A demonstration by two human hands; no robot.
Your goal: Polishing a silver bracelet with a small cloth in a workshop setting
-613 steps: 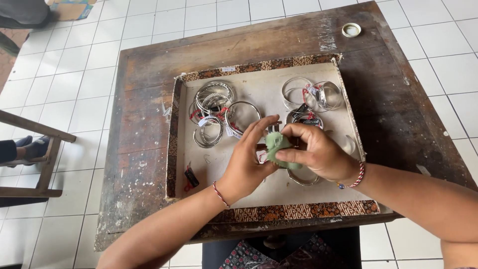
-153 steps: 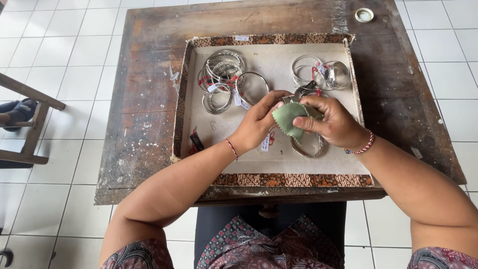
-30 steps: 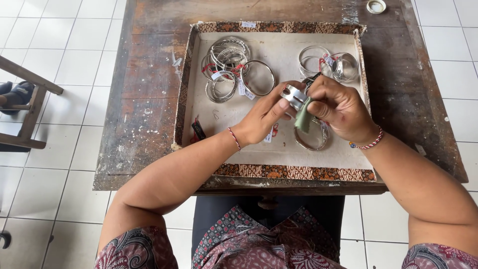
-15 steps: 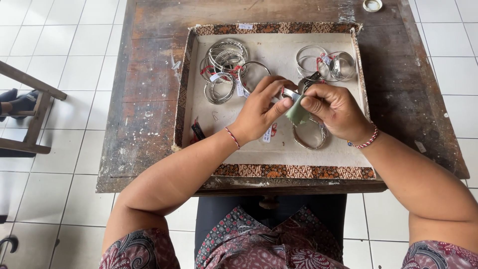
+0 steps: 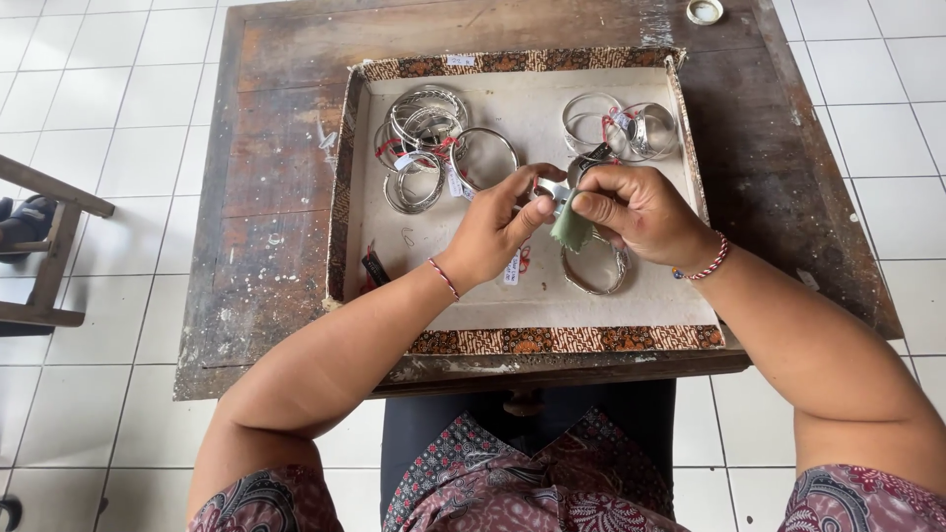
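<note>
Cloth (image 5: 571, 231) now hangs lower; bangle (image 5: 554, 188) pinched between both hands' fingers (image 5: 532, 203).

A worn wooden table (image 5: 266, 227) on white floor tiles bore a patterned-rim tray (image 5: 552, 340) and a small round lid (image 5: 705, 12).

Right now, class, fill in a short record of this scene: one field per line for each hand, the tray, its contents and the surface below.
Left hand: left hand pinches a small silver bangle
Right hand: right hand grips a green cloth against the bangle
Tray: shallow tray with patterned border, pale lining
Tray contents: pile of silver bangles at far left, tagged bangles at far right, one bangle under the right hand
Surface: worn wooden table on a white tiled floor
</note>
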